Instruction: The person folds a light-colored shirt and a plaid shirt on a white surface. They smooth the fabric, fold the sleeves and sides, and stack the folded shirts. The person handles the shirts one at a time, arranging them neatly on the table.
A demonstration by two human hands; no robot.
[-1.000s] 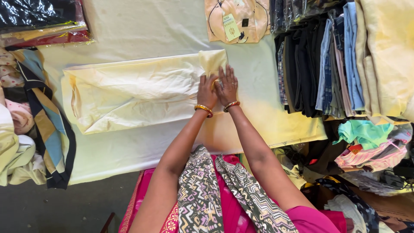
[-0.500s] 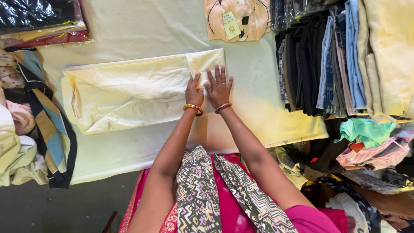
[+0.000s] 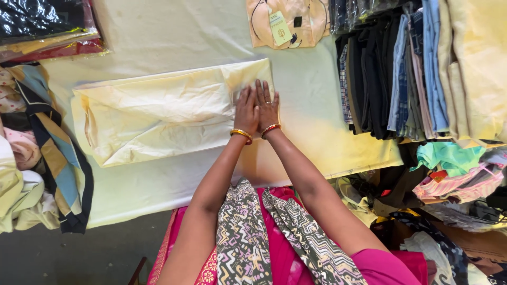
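My left hand point(image 3: 246, 112) and right hand point(image 3: 267, 106) have slid up together, fingers flat and closed, pressing the right end of the folded cream cloth point(image 3: 158, 113), whose edges leave bare sheeted table point(image 3: 174, 31) beyond and before it.

The folded cream cloth point(image 3: 158, 113) looks thin, matt and softly creased — a light woven fabric. Under it the pale sheet point(image 3: 174, 31) covering the table is matt cloth too, smoother. At ten o'clock, the packets point(image 3: 42, 24) are wrapped in glossy, crinkled clear plastic. At two o'clock hangs a stack of matt woven garments point(image 3: 391, 68). The bangles point(image 3: 242, 134) shine — gold-coloured, polished.
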